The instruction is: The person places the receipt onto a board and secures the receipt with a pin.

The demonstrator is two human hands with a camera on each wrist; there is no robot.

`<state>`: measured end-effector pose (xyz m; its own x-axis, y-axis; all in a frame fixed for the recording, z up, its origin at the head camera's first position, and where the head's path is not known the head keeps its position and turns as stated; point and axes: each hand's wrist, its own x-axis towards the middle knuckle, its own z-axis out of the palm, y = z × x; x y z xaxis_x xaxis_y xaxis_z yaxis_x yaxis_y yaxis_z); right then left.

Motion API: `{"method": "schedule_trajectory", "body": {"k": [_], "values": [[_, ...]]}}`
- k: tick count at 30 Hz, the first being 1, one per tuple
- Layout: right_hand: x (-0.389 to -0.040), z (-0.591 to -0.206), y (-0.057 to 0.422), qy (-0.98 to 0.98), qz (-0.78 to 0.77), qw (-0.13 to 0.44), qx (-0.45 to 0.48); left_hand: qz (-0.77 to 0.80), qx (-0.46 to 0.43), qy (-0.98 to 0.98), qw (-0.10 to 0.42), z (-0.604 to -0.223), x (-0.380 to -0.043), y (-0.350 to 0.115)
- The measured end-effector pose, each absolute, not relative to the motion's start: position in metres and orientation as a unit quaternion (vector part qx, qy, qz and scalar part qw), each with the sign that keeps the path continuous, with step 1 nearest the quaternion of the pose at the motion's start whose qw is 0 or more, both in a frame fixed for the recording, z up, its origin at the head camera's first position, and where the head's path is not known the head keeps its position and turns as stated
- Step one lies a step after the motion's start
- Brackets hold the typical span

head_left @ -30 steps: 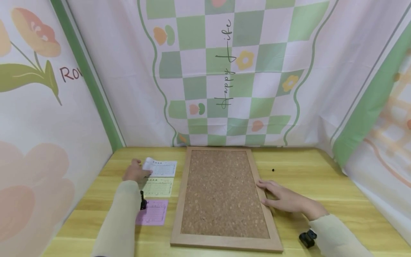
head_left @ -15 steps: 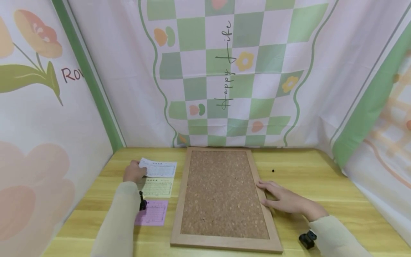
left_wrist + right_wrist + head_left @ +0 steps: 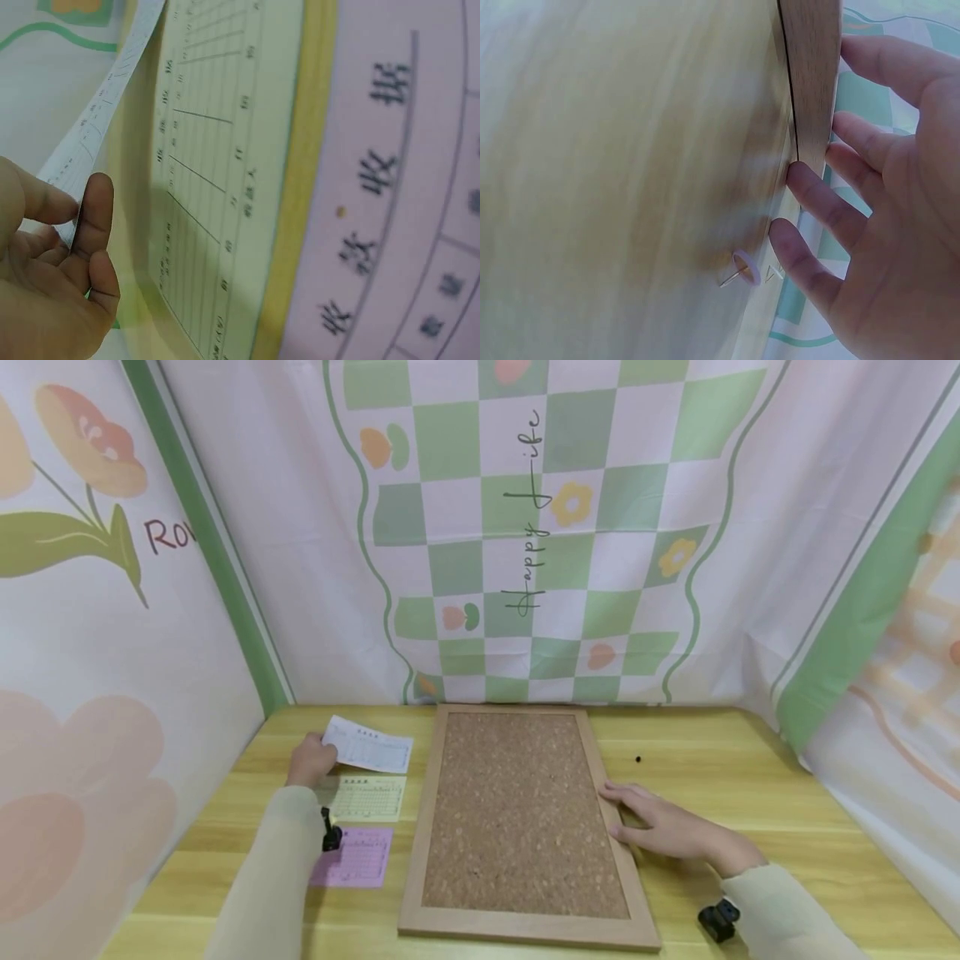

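Observation:
My left hand pinches the left end of a white receipt slip between thumb and fingers. That end is raised, and in the left wrist view the white slip slants up from the fingertips. A yellow receipt slip lies just below it on the table, and a pink receipt slip lies nearest me, partly covered by the left wrist camera. My right hand rests its extended fingertips along the right edge of a wood-framed cork board.
On the wooden table, a small dark dot shows right of the board. The right wrist view has a thumbtack lying near the fingers, point outward, with another behind it. A patterned curtain hangs behind the table.
The left fingers have closed on the white slip's left end and lifted it, so the slip now tilts up from the table. The right hand and cork board stay put.

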<state>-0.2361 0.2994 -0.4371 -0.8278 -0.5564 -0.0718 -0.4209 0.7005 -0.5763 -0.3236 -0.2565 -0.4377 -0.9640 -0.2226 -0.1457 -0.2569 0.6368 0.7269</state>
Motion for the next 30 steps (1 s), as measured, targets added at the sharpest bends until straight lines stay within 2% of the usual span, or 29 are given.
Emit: {"method": "schedule_trajectory", "body": {"k": [13, 30], "values": [[-0.235, -0.434, 0.298, 0.915, -0.277, 0.119, -0.268, 0.446, -0.145, 0.883, 0.015, -0.429, -0.323, -0.253], [-0.235, -0.434, 0.297, 0.916, -0.269, 0.114, -0.275, 0.494, -0.133, 0.859, -0.034, -0.414, -0.315, -0.243]]}}
